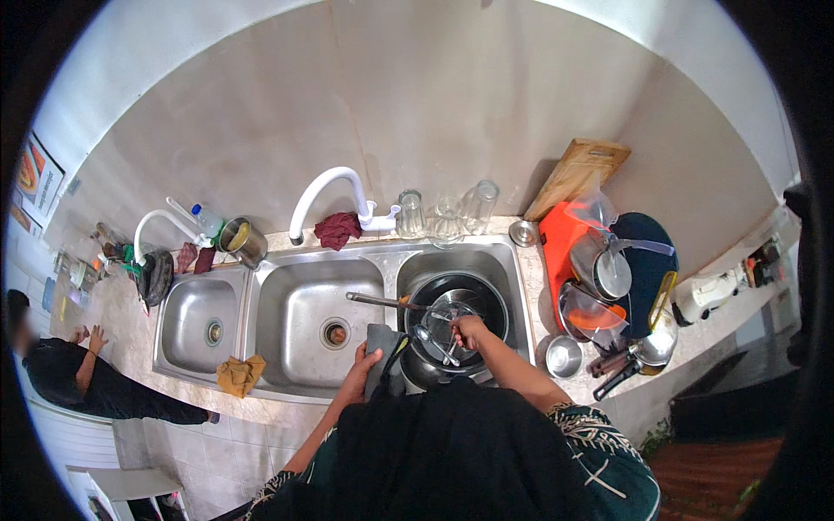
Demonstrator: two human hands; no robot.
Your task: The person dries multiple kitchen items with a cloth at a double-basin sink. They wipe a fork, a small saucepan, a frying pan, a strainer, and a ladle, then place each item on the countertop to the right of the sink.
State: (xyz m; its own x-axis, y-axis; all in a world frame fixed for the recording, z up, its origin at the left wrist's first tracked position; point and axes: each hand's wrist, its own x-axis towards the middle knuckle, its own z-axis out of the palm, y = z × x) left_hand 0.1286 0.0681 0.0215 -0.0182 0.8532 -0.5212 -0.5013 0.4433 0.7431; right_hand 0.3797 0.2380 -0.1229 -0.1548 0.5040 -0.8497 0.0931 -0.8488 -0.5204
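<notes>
My left hand (362, 368) grips a flat dark grey cloth-like piece (380, 348) at the front edge of the sink; its exact kind is unclear. Over the right basin (511, 254), my right hand (470, 331) has its fingers closed on metal cutlery (451, 350). Beneath that hand is a black pan or bowl (495, 286) with a glass-like round piece inside. A metal spoon (423, 335) lies just left of the hand. One long metal handle (378, 299) sticks out leftward over the middle basin (300, 312).
A white curved faucet (332, 176), maroon cloth (337, 229) and glasses (412, 211) line the back. Right of the sink stand pots (599, 267), a steel cup (563, 357) and a cutting board (578, 176). A brown cloth (241, 376) hangs at the front rim. Another person (85, 384) stands far left.
</notes>
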